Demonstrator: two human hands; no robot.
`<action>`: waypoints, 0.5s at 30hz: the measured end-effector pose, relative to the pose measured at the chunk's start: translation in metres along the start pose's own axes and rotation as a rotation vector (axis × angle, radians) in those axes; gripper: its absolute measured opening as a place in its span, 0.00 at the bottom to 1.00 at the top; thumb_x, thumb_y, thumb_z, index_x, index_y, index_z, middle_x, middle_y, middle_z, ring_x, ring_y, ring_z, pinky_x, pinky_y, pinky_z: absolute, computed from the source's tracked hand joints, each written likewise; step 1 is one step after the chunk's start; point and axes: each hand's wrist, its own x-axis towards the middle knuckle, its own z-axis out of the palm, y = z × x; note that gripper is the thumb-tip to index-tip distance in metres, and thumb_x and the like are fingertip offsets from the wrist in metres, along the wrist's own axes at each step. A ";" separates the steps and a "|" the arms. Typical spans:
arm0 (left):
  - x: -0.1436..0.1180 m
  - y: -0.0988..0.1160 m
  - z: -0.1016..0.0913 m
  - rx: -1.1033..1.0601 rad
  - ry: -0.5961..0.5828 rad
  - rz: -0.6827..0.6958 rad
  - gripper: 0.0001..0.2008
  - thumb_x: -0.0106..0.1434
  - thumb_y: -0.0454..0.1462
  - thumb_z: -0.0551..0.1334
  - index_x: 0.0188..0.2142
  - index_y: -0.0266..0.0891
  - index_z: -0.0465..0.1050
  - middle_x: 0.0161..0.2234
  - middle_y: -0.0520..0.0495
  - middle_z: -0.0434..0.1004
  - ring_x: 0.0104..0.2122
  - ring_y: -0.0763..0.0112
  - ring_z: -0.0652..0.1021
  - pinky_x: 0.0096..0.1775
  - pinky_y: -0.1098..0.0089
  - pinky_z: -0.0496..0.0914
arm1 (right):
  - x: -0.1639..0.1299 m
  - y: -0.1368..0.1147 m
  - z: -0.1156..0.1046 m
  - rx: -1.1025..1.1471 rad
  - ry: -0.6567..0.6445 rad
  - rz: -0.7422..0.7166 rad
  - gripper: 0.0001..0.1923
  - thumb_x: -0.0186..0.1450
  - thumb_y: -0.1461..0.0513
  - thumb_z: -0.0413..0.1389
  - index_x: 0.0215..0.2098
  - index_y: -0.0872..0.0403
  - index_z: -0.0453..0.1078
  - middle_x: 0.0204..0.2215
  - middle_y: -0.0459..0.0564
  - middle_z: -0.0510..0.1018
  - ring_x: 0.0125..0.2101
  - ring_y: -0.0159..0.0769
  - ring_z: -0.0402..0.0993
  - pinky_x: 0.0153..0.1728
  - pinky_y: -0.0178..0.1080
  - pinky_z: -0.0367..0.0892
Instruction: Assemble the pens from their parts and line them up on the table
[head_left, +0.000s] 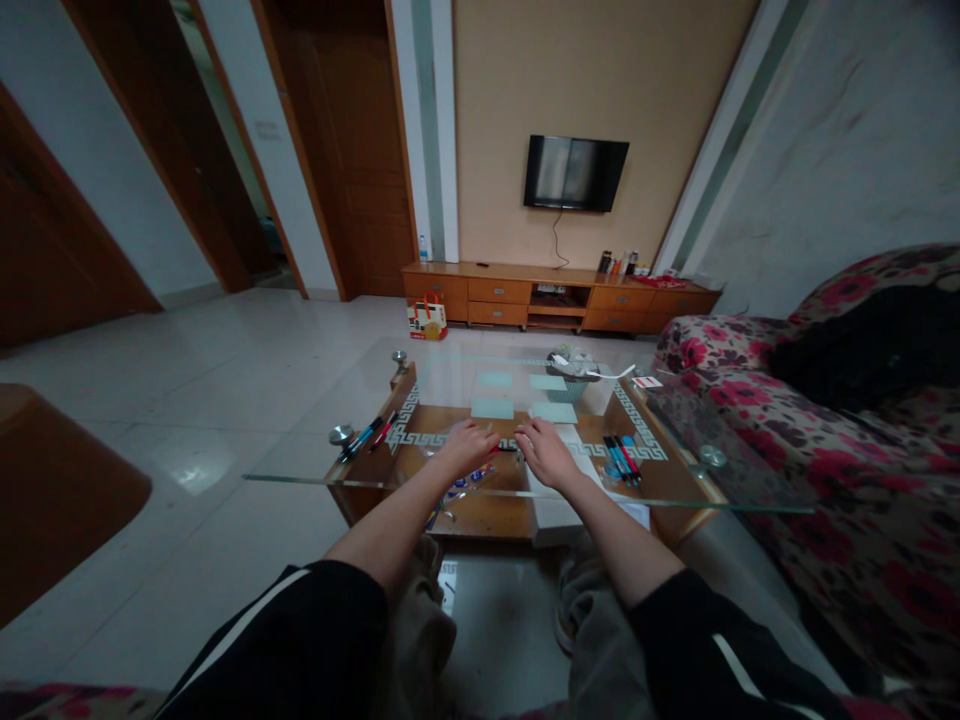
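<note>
Left side of the glass tabletop (307, 445): blue marker (364, 438) and red marker (385, 431) lying apart from the hands, long axes running away from the person, far ends leaning right. Look parked, not in use.

Next, left hand (470, 447), low over the near-middle of the tabletop, fingers loosely curled, close together, aimed inward. Red bit shows at the fingertips; pinch or mere touch, cannot tell.

Middle: slim dark item (508, 447), pen-like, in the gap between the hands, long axis roughly left to right, across the person's view. Which end is the tip, cannot tell, too small and partly hidden. Beyond it, four pale green cards: back left (495, 379), front left (493, 408), back right (548, 382), front right (553, 411), two by two, longer sides seeming to run left-right. Any marks on them, cannot tell.

Right hand (545, 453) near the front right card, fingers bent, slightly spread, aimed inward; hold on the slim item not clear.

Far right, marker group (622, 460), side by side, long axes away from the person, far ends leaning left.

Progress, as judged: cards and both marker sets look laid out; the slim item, in neither set, seems the one piece left unsettled
</note>
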 end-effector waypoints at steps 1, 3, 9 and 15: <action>0.001 0.001 0.000 0.003 0.011 0.012 0.07 0.66 0.40 0.60 0.35 0.38 0.71 0.35 0.46 0.80 0.35 0.67 0.78 0.43 0.65 0.62 | 0.000 -0.006 -0.001 -0.031 -0.025 -0.036 0.17 0.73 0.56 0.45 0.46 0.53 0.73 0.44 0.55 0.71 0.47 0.40 0.66 0.52 0.41 0.61; 0.002 0.002 -0.001 0.012 0.037 0.030 0.06 0.67 0.39 0.60 0.36 0.38 0.71 0.35 0.46 0.80 0.35 0.67 0.78 0.42 0.66 0.62 | 0.001 -0.015 -0.003 -0.092 -0.061 -0.089 0.17 0.73 0.56 0.45 0.42 0.54 0.74 0.47 0.55 0.70 0.48 0.41 0.65 0.52 0.43 0.61; 0.003 0.002 -0.002 0.052 0.111 0.050 0.08 0.68 0.41 0.59 0.35 0.38 0.70 0.33 0.47 0.79 0.33 0.68 0.77 0.40 0.66 0.62 | 0.003 -0.023 -0.002 -0.208 -0.100 -0.120 0.17 0.73 0.57 0.46 0.38 0.55 0.75 0.52 0.56 0.67 0.52 0.44 0.61 0.54 0.47 0.61; 0.003 0.003 -0.002 0.060 0.142 0.064 0.11 0.69 0.43 0.58 0.34 0.38 0.70 0.31 0.48 0.78 0.32 0.67 0.77 0.39 0.66 0.61 | 0.003 -0.013 0.003 -0.264 -0.103 -0.098 0.15 0.72 0.58 0.48 0.40 0.53 0.75 0.50 0.55 0.69 0.50 0.44 0.62 0.52 0.47 0.62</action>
